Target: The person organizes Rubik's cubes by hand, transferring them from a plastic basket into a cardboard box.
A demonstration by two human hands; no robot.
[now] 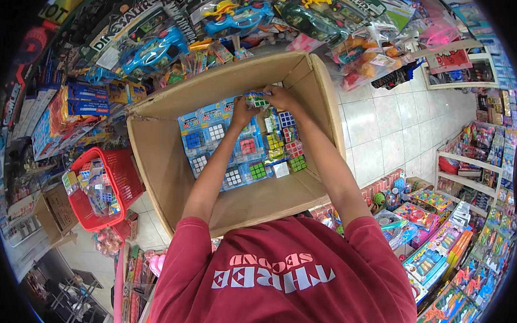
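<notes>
2 hands deep in a cardboard box (172,175) of puzzle-cube packs, in a crowded toy shop.

The left hand (242,111) and right hand (282,97) meet at the box's far wall, both pinching 1 small cube pack (258,100). White tiled floor (379,131) lies open to the right; a red basket (121,174) stands left. The red shirt (283,276) hides the near wall, and the fingers' exact grip is hard to make out.

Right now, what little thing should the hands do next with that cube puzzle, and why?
Probably lower the cube puzzle into the cardboard box. Both the left hand and the right hand pinch it above the packs already lying inside.
</notes>
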